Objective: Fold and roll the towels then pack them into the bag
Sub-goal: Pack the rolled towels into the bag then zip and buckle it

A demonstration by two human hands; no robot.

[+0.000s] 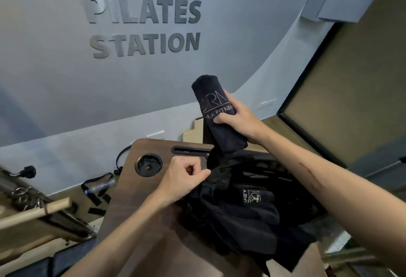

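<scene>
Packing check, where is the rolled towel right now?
In the head view, right of centre: the right hand holds the rolled towel upright, lower end at the black bag mouth.

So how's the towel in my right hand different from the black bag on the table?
The towel is rolled into a tight cylinder; the bag lies loose and crumpled. The towel is held up in the right hand, its lower end at the bag's mouth; the bag rests on the table, its rim pinched by the left hand. Both are dark with pale lettering.
</scene>
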